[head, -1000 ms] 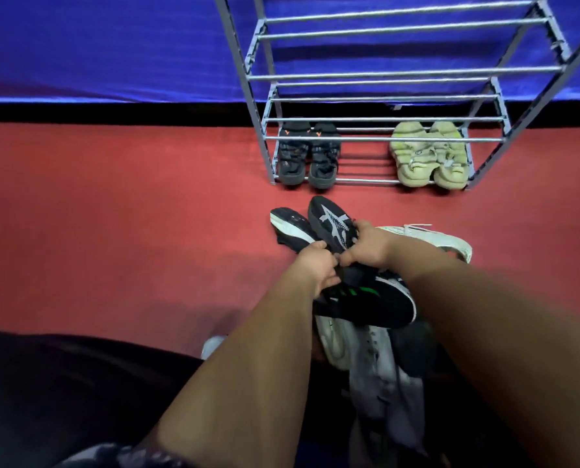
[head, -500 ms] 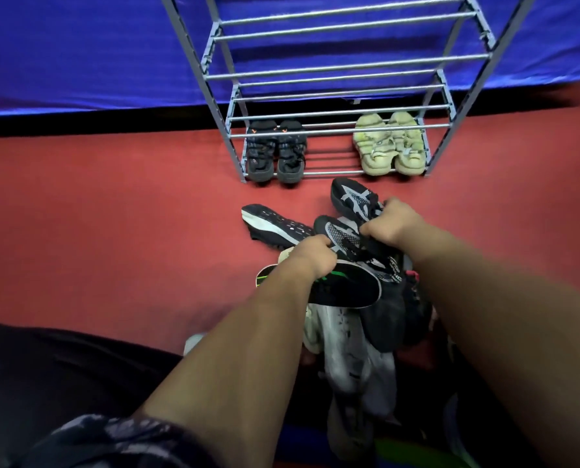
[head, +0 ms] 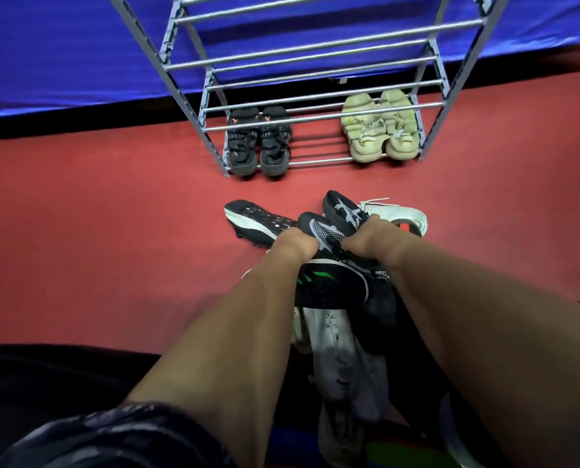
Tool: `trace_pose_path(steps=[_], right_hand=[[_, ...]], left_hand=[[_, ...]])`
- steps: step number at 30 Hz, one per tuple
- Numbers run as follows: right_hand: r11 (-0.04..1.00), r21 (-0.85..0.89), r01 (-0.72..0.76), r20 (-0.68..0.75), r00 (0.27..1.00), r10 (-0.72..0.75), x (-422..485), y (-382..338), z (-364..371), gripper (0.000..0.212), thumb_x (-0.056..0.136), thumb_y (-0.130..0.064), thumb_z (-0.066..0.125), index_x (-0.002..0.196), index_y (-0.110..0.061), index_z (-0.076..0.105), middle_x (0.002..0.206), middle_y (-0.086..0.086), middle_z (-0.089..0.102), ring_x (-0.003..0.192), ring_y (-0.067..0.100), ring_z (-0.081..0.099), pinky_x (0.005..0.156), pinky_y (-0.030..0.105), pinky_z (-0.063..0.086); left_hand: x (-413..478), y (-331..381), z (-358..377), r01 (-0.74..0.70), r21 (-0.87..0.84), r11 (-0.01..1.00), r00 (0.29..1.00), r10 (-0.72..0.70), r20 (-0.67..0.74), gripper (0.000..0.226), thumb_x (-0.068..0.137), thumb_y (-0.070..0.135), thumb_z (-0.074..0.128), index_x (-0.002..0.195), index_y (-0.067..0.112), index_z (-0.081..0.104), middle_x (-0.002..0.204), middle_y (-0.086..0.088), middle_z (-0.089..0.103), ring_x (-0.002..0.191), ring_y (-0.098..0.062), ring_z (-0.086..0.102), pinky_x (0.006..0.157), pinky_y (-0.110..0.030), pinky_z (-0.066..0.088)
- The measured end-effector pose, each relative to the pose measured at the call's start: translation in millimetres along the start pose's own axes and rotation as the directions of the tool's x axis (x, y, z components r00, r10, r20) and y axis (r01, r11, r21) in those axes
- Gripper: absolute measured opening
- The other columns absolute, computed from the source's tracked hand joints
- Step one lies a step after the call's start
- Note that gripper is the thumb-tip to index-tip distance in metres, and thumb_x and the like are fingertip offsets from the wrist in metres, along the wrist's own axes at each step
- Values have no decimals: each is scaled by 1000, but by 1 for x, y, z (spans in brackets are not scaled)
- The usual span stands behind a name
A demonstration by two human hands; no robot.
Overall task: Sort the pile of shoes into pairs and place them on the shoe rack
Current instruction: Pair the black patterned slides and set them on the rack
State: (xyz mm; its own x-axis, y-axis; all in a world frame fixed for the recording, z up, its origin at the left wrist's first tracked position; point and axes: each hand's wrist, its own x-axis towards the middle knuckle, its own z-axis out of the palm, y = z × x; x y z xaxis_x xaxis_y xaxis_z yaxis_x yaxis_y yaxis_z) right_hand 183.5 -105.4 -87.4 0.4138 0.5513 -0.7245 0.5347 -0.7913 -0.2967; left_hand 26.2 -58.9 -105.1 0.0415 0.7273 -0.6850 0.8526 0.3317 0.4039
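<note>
- Our left hand (head: 293, 243) is closed on 1 black star-marked shoe (head: 322, 231); our right hand (head: 371, 236) is closed on its mate (head: 344, 209).
- Both are above the pile (head: 342, 332), with the shoe rack (head: 214, 143) at 12 o'clock.
- We should carry them toes level into the bare gap between the 2 pairs already on the bottom shelf.

red floor (head: 96, 214) | shoe rack (head: 319, 162) at 12 o'clock: black pair (head: 258, 143), pale green pair (head: 380, 128) | shoe pile (head: 332, 298) at centre
</note>
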Motion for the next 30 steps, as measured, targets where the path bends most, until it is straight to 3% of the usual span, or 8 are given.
trace_pose_path(steps=[5, 10, 14, 18, 23, 27, 28, 30], right_hand=[[993, 121, -13, -105, 994, 26, 5, -25, 1, 44, 99, -37, 56, 133, -12, 66, 131, 9, 67, 121, 30, 64, 96, 35, 53], [981, 121, -150, -216, 961, 174, 16, -28, 17, 68, 74, -59, 58, 128, -19, 64, 129, 6, 66, 117, 34, 65, 95, 42, 51], [985, 59, -161, -276, 946, 171, 25, -27, 24, 74, 81, -66, 54, 138, -19, 55, 138, 8, 59, 126, 36, 57, 102, 49, 47], [992, 78, -97, -295, 949, 116, 36, -24, 23, 72, 77, -63, 54, 131, -17, 62, 131, 11, 64, 120, 39, 62, 100, 47, 51], [974, 201, 109, -325, 945, -38, 52, -26, 12, 64, 87, -59, 56, 125, -8, 61, 122, 16, 69, 112, 39, 64, 91, 41, 51], [939, 267, 217, -360, 926, -112, 57, -26, 10, 64, 87, -61, 62, 126, -11, 58, 122, 14, 69, 113, 37, 65, 91, 39, 51], [942, 246, 226, -347, 928, -132, 59, -22, 13, 65, 84, -62, 64, 125, -12, 56, 123, 14, 68, 114, 37, 65, 94, 41, 52], [962, 174, 211, -275, 948, -158, 65, -11, 22, 71, 79, -63, 69, 128, -14, 54, 127, 16, 63, 118, 40, 63, 101, 47, 51]], left_hand=[[11, -16, 5, 18, -90, 996, 1000, -17, 16, 50, 72, 52, 86, 108, 18, 79, 102, 0, 78, 94, -22, 73, 95, -36, 58], [26, -26, 12, 42, -231, 972, 998, -29, 57, 58, 44, 62, 86, 85, 21, 79, 82, 3, 80, 81, -22, 77, 87, -38, 63], [30, -16, 15, 77, -364, 928, 996, -60, 59, 45, 57, 47, 87, 88, 16, 77, 79, -4, 78, 78, -24, 75, 84, -36, 61], [30, -5, 14, 101, -527, 844, 995, -72, 75, 30, 71, 29, 73, 96, 12, 68, 88, -6, 77, 79, -24, 74, 70, -33, 55], [27, 7, -13, 38, -769, 638, 999, -34, 21, 16, 85, 23, 57, 96, 25, 68, 69, -3, 52, 46, -16, 35, 44, -21, 25], [39, 2, -58, -28, -864, 502, 998, -38, -55, 20, 89, 23, 53, 90, 22, 73, 70, 0, 66, 50, -16, 52, 53, -26, 37], [46, -3, -67, -50, -847, 529, 995, -48, -88, 25, 89, 24, 52, 100, 23, 74, 80, -2, 73, 59, -20, 61, 59, -28, 46], [71, -16, -80, -7, -681, 732, 992, -79, -96, 43, 93, 41, 49, 132, 32, 66, 114, -5, 77, 90, -25, 73, 80, -33, 58]])
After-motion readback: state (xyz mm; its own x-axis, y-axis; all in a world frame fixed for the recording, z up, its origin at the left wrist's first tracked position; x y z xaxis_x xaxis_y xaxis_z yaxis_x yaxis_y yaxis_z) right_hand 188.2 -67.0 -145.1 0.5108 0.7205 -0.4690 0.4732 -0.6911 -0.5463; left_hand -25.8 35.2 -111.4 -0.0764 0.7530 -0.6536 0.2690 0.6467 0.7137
